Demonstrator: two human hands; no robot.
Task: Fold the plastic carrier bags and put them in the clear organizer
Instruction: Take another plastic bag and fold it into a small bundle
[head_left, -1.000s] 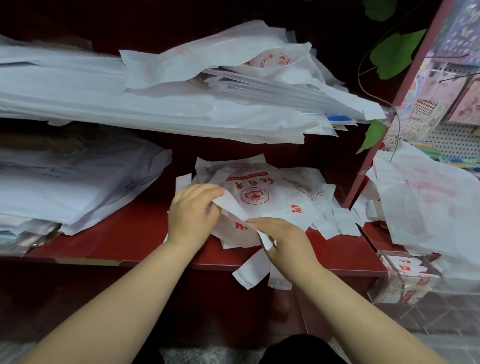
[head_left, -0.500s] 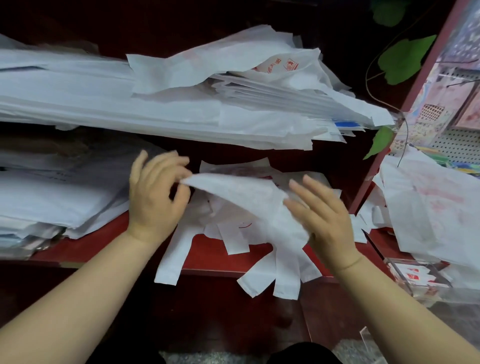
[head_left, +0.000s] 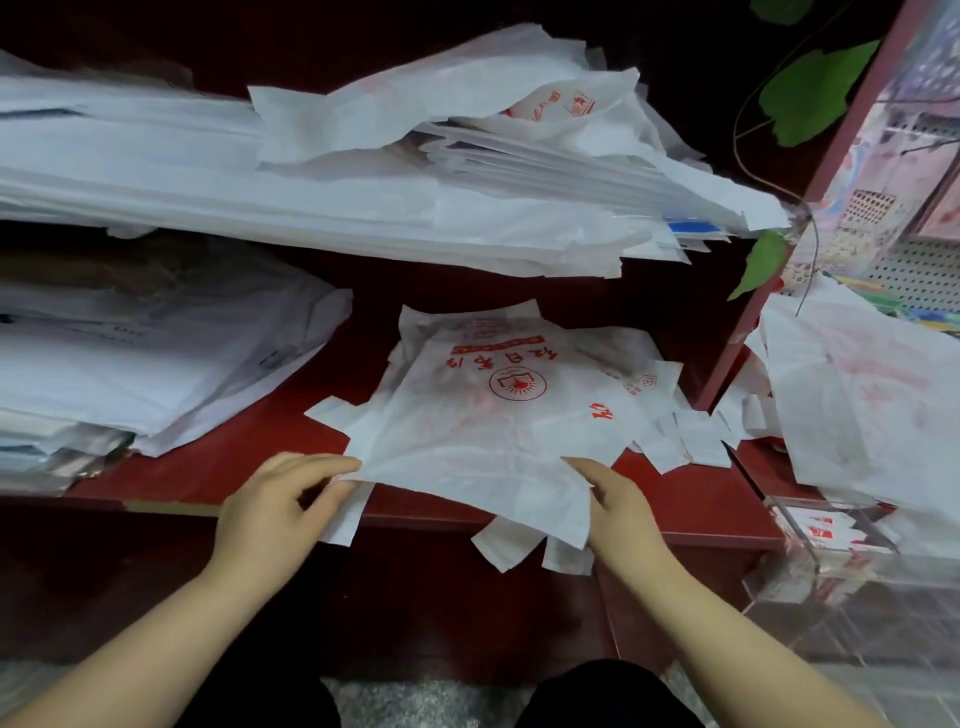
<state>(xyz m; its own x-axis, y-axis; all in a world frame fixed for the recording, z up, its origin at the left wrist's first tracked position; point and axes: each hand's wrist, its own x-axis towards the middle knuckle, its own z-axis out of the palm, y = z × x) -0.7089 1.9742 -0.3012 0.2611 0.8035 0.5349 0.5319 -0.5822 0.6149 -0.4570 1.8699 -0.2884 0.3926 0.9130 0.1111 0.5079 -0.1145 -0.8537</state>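
Head view: a person stands at a dark red shelf (head_left: 208, 467) crowded w/ white plastic bags.

The left hand (head_left: 275, 504) pinches the near-left corner of one plain white carrier bag (head_left: 467, 457), fingers curled on it. The right hand (head_left: 623, 514) is at the bag's near-right edge, one finger lying straight on the film. Whether it grips or only presses, I can't tell.

The bag lies spread at the shelf's near edge, on top of a loose pile of printed bags (head_left: 519, 374). Its handle strips hang off the front.

The clear organizer (head_left: 800, 506) sits low at near right, w/ a few folded bags (head_left: 821, 532) inside. Draped bags (head_left: 857, 415) hang just above it.

Big flat stacks of bags fill the upper shelf (head_left: 363, 208) and the far left (head_left: 130, 374).

Risks, as I judge them:
- The film looks thin and slick, so a one-sided pull could skew the fold.
- A pull could also drag the printed pile toward the edge, esp. w/ the strips already overhanging.
- If the right hand only presses, the bag may slip free.
- The draped bags could block or fall into the organizer's opening.
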